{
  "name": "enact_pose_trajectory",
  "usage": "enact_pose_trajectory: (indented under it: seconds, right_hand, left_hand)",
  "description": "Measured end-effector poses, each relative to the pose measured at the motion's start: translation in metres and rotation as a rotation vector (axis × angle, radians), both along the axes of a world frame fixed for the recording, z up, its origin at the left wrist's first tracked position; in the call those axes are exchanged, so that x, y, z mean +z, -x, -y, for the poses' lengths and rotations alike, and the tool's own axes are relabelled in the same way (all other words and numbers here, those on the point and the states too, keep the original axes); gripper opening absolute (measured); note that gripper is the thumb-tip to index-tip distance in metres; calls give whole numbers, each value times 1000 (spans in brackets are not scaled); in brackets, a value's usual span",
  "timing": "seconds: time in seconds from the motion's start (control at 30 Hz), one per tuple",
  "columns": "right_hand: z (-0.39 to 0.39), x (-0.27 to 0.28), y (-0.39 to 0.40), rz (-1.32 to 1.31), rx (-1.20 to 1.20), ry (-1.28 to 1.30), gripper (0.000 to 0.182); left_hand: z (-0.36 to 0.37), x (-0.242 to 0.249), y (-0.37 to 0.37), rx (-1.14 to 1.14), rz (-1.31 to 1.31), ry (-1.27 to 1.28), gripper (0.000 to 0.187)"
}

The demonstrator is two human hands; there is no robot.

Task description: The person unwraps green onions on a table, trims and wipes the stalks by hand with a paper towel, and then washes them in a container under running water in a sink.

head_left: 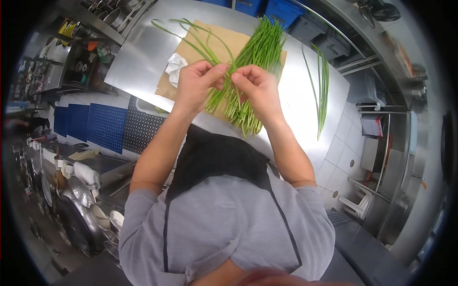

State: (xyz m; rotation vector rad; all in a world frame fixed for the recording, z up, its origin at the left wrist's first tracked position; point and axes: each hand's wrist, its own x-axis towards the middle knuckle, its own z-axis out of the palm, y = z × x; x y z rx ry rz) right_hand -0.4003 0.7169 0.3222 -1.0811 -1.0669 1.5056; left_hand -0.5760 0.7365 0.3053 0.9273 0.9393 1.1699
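Note:
A few long green garlic chives (208, 50) are held up between my two hands, their leaf ends reaching toward the upper left. My left hand (201, 83) is closed on them in a pinch. Close beside it, my right hand (260, 90) pinches the same stalks with thumb and fingers. Beneath and beyond my hands lies a thick bunch of garlic chives (267, 45) on brown paper (188, 52). Apart from it, on the right of the table, rests a smaller group of chives (323, 90). My fingers hide part of the held stalks.
A crumpled white paper (175, 67) sits on the brown paper's left side. The steel table (136, 62) spans the space before me. Blue bins (282, 13) stand past its far edge. Pans and a strainer (81, 190) crowd the lower left; a metal rack (381, 143) is at right.

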Motion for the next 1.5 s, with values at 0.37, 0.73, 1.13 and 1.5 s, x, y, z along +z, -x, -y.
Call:
enact_pose_trajectory:
  seconds: [0.37,0.73,1.13,1.5]
  right_hand:
    - [7,0,-8,-147,19,32,15]
    - [12,-2,-12,-251,81,67,19]
    - [9,-8,-21,-285,97,99,21]
    - [12,1,6,292,-11,-298,14]
  left_hand:
    - [6,-2,8,-72,162,-98,17]
    - [-1,7,8,-10,298,-115,15]
    - [-14,-3,34,439,586,367,19]
    - [22,5,-7,75,45,-31,16]
